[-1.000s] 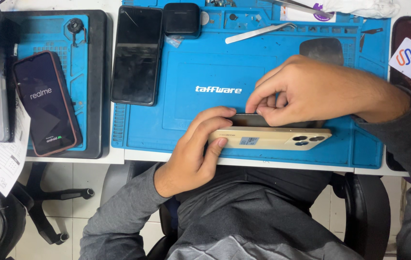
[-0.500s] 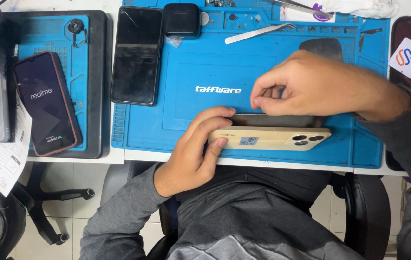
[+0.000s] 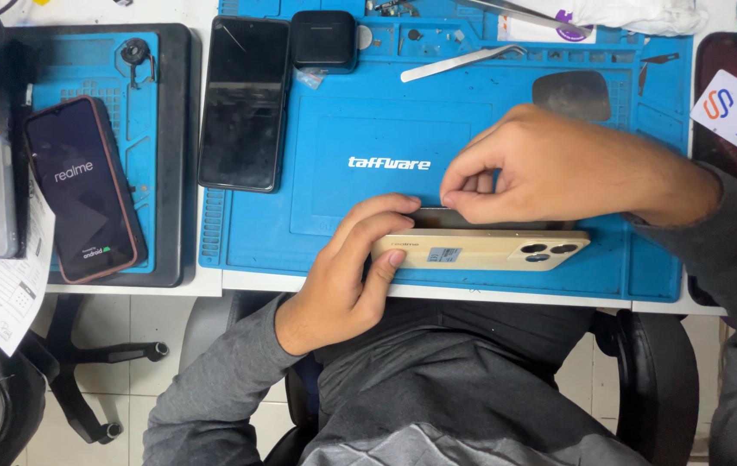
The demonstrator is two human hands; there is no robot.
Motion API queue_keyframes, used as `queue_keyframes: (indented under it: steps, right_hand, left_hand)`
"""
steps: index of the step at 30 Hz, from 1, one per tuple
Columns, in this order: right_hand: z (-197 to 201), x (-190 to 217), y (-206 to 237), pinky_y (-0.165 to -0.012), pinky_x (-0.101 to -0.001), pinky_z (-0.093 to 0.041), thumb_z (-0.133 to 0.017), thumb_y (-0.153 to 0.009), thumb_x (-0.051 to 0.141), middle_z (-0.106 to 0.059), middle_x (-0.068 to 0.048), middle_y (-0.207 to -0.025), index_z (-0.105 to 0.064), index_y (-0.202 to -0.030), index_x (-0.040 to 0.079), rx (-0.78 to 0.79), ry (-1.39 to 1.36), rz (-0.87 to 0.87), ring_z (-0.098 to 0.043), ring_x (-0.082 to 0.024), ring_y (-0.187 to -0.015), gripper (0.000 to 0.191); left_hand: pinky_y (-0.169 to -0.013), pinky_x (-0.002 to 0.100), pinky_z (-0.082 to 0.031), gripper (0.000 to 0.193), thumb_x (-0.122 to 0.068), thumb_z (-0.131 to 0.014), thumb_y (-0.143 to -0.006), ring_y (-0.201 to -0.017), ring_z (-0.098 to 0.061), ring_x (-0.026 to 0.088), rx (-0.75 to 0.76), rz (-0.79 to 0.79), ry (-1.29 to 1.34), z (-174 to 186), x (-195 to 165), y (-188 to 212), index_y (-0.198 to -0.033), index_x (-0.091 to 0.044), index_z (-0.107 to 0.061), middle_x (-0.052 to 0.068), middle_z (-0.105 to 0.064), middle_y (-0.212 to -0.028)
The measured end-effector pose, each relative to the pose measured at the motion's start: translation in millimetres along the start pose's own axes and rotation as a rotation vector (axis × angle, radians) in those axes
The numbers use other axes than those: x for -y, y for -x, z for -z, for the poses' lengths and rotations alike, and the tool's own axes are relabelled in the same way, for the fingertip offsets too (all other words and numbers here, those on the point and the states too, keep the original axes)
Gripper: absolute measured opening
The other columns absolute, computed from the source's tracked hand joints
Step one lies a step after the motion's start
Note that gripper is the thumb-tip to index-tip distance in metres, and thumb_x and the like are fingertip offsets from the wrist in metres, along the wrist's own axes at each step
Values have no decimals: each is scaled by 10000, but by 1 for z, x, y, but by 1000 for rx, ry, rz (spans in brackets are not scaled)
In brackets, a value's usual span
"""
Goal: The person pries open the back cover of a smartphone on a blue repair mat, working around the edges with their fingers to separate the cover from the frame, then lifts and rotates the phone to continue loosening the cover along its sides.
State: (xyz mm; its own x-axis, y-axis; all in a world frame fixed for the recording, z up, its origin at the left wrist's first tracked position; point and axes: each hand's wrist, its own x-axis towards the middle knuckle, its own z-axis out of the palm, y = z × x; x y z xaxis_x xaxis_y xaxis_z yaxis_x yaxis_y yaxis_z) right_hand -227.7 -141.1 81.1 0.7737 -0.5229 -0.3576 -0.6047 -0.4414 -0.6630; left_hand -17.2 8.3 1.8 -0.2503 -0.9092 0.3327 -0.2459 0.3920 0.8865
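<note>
- Two hands on one gold phone (image 3: 480,249), lower centre of frame, at the near edge of the blue work mat (image 3: 368,129).
- Phone stands on its long edge, back toward me, long axis left-right, camera cluster at the right end.
- Left hand (image 3: 347,276) wraps the left end, thumb on the back, fingers curled over the top. Firm hold.
- Right hand (image 3: 550,168) comes from the right, fingertips pinched together at the top edge near mid-length. Can't tell what they pinch.
- Right hand sits above the phone, left below-left; both touching.
- Metal tweezers (image 3: 461,62) upper centre, well apart.
</note>
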Motion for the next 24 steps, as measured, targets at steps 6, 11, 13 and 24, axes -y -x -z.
queue_keyframes:
  steps: [6, 11, 13, 24]
  right_hand:
    - [2, -2, -1, -580, -260, -596, -702, -796, 221, -799, -85, -728, -793, -1003, 57, 9, -75, 82, -757, -135, -616, 280]
    - [4, -4, 3, -589, -257, -604, -665, -801, 193, -808, -77, -759, -798, -1053, 68, 41, -109, 48, -766, -127, -630, 311]
    - [3, -2, 4, -589, -257, -600, -667, -799, 189, -804, -73, -752, -799, -1048, 69, 36, -107, 46, -763, -125, -628, 306]
    - [-1, -2, 9, -584, -263, -584, -661, -806, 169, -803, -53, -796, -810, -1039, 93, 26, -54, 58, -741, -128, -632, 286]
  left_hand:
    - [-1120, 381, -493, 234, -12, -552, -1052, -1324, -615, 336, -9, 4, -18, 1, 0, -2, -1283, 20, -542, 204, -571, -1421]
    - [-1101, 379, -501, 229, -13, -552, -1045, -1292, -629, 329, -21, -17, -18, -1, 2, -5, -1271, 21, -548, 204, -589, -1396]
    - [-1097, 378, -503, 229, -11, -552, -1043, -1287, -630, 329, -19, -17, -24, -1, 3, -4, -1269, 22, -549, 205, -592, -1391]
    - [-1082, 381, -516, 234, 3, -542, -1043, -1293, -632, 336, 15, -30, -10, 1, 2, -2, -1274, 30, -534, 216, -569, -1414]
